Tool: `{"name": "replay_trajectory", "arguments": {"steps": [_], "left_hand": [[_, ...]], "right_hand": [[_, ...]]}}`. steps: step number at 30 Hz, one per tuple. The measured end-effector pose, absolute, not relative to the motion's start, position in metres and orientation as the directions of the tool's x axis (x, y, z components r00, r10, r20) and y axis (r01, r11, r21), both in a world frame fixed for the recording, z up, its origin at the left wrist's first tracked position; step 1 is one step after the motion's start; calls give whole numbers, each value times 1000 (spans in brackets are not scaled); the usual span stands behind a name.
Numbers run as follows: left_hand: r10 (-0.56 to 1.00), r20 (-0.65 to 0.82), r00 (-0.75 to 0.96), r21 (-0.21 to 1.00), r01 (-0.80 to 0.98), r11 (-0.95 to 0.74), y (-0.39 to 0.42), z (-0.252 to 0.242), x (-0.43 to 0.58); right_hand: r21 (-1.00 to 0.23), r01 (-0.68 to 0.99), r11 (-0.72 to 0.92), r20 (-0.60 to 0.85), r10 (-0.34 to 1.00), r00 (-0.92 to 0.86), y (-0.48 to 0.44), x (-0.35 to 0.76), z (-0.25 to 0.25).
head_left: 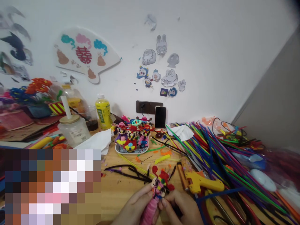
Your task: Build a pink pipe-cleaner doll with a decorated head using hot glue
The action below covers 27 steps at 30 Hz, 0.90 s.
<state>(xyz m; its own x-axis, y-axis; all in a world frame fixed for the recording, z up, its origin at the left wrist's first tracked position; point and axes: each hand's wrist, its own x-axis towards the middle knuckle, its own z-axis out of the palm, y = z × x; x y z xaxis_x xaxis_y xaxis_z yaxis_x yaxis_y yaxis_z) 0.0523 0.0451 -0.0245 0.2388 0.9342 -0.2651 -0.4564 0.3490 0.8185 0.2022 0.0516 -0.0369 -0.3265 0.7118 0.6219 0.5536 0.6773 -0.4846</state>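
A pipe-cleaner doll (150, 207) with a pink wrapped body and a red headpiece is held low at the table's front. My left hand (137, 204) grips it from the left, fingers closed along its side. From the other side, my right hand (179, 206) pinches close to the doll's head and neck. Whether a smaller piece sits between the right fingertips is hidden. Just beyond the hands, dark pipe cleaners (131, 172) lie across the wooden table (112, 190). A small tray (131, 152) farther back bears several finished-looking dolls (131, 137) in bright colours.
Right of my hands lies a yellow glue gun (206, 184), beside a large bundle of coloured pipe cleaners (225, 159). A phone (160, 117) leans against the wall. Left stand a yellow-labelled bottle (103, 112) and a lidded jar with straw (72, 131). The lower left is pixelated.
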Motion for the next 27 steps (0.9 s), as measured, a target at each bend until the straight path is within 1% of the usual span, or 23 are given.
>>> {"name": "replay_trajectory", "arguments": {"steps": [3, 9, 16, 19, 22, 24, 27], "left_hand": [[924, -288, 252, 812, -448, 375, 44, -25, 53], [918, -279, 280, 807, -450, 382, 44, -23, 52], [919, -326, 223, 829, -400, 391, 43, -17, 49], [920, -324, 222, 819, -422, 390, 43, -14, 49], [916, -304, 263, 773, -494, 398, 43, -14, 50], [917, -261, 301, 746, -540, 389, 43, -16, 50], [915, -228, 333, 746, -545, 384, 43, -22, 50]], "right_hand": [[-446, 568, 692, 649, 687, -327, 52, 202, -39], [-425, 565, 707, 680, 662, -316, 49, 201, -35], [-391, 572, 721, 678, 646, -351, 49, 201, -37], [-372, 569, 733, 693, 628, -356, 49, 202, -37], [-387, 567, 727, 696, 634, -337, 48, 202, -34], [-416, 569, 709, 687, 655, -314, 47, 202, -33], [-445, 576, 685, 673, 681, -290, 47, 202, -34]]}}
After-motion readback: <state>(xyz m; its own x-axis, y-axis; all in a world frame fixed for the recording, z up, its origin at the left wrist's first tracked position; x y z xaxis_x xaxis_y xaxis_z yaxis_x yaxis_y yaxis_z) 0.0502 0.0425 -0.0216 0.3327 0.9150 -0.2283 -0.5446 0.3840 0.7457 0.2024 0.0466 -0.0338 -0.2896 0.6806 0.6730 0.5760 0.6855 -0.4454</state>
